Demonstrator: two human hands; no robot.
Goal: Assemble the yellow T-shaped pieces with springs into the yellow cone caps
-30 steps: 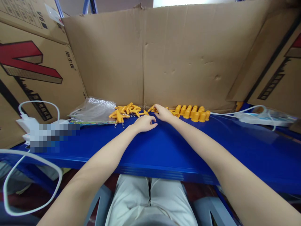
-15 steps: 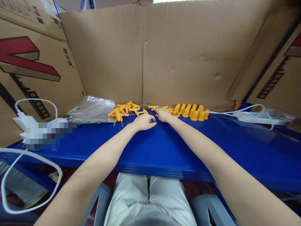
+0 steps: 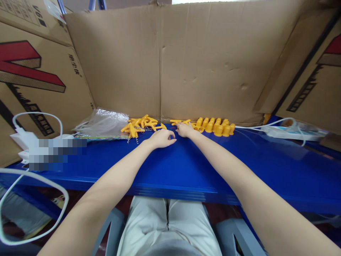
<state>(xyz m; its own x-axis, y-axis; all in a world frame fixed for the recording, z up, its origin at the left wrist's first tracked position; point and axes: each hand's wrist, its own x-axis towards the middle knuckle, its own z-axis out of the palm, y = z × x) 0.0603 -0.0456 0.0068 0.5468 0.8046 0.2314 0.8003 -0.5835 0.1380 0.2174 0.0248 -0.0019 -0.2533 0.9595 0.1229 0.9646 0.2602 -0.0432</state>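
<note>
My left hand [image 3: 163, 138] rests low over the blue table, its thumb apart from its curved fingers and nothing visible between them. Just behind and left of it lies a loose pile of yellow-handled corkscrews [image 3: 144, 122] with metal spirals; one handle [image 3: 161, 126] sits right behind the fingers. My right hand [image 3: 184, 129] reaches out flat, fingers spread, over a few yellow T-shaped handles [image 3: 174, 121] near the cardboard. The fingertips touch or nearly touch them and partly hide them. To its right, yellow cup-shaped caps [image 3: 218, 129] stand in rows, with one lying tipped [image 3: 198, 128] beside the hand.
A cardboard wall [image 3: 160, 64] closes off the back of the blue table [image 3: 170, 170]. Clear plastic bags [image 3: 103, 122] lie at left, near white plugs and a cable [image 3: 26, 137]. A white power strip [image 3: 290, 132] lies at right.
The view has shifted slightly. The yellow handle at my right fingertips has slid a little to the right, toward the hand. Both hands stay almost in place.
</note>
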